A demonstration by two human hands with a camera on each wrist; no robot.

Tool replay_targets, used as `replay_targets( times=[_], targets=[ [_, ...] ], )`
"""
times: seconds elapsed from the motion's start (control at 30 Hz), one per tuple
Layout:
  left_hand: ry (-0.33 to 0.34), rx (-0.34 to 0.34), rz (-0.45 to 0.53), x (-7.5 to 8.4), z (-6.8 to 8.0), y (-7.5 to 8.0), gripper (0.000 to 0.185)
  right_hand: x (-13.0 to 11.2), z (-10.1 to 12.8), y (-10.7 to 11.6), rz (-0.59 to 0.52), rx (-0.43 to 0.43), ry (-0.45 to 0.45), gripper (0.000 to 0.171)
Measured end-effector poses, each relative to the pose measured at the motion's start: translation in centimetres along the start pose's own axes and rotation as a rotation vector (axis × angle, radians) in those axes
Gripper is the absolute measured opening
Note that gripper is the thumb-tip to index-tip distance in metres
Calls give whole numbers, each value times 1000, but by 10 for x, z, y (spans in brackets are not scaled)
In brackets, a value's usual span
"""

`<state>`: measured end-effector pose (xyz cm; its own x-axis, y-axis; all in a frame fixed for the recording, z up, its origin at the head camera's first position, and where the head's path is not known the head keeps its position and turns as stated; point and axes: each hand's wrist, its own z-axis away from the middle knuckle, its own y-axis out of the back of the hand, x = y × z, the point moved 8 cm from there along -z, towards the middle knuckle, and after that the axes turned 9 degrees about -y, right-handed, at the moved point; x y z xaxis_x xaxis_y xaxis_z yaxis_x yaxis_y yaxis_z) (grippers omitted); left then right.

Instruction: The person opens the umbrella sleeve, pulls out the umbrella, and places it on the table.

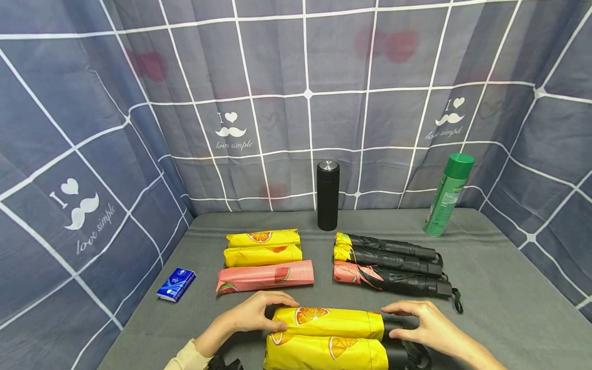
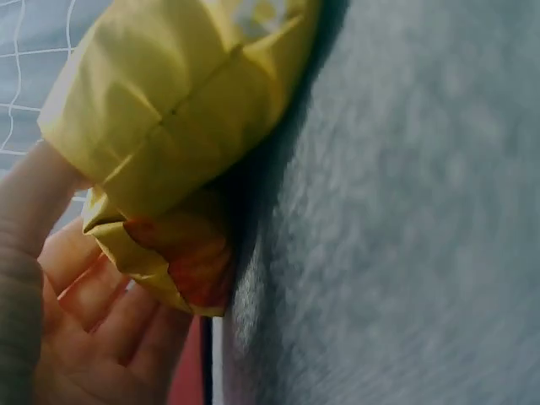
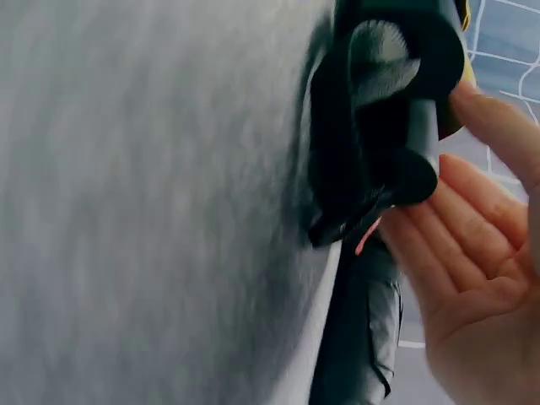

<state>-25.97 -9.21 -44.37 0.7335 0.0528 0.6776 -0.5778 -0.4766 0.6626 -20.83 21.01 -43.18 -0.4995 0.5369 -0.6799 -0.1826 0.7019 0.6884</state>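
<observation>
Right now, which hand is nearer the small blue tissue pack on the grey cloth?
Left. The left hand lies right of the tissue pack; the right hand is farther right, across the yellow umbrella.

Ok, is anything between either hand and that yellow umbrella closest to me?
Nothing visible. The left hand touches the sleeved end of the nearer yellow umbrella, and the right hand rests at its black handle. The second yellow umbrella lies alongside, nearer the person.
</observation>
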Motion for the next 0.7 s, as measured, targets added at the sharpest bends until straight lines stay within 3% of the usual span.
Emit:
replay_targets(
  times=[0.2, 0.43, 0.7],
  targets=[
    [41, -24, -28, -4, 1, -4, 45, 4, 1, -11, 53, -20, 49, 34],
    [38, -60, -31, -6, 2, -5, 49, 6, 1, -15, 54, -17, 69, 34],
    [58, -18, -43, -9, 0, -4, 47, 4, 0, -15, 63, -1, 62, 30]
  ],
)
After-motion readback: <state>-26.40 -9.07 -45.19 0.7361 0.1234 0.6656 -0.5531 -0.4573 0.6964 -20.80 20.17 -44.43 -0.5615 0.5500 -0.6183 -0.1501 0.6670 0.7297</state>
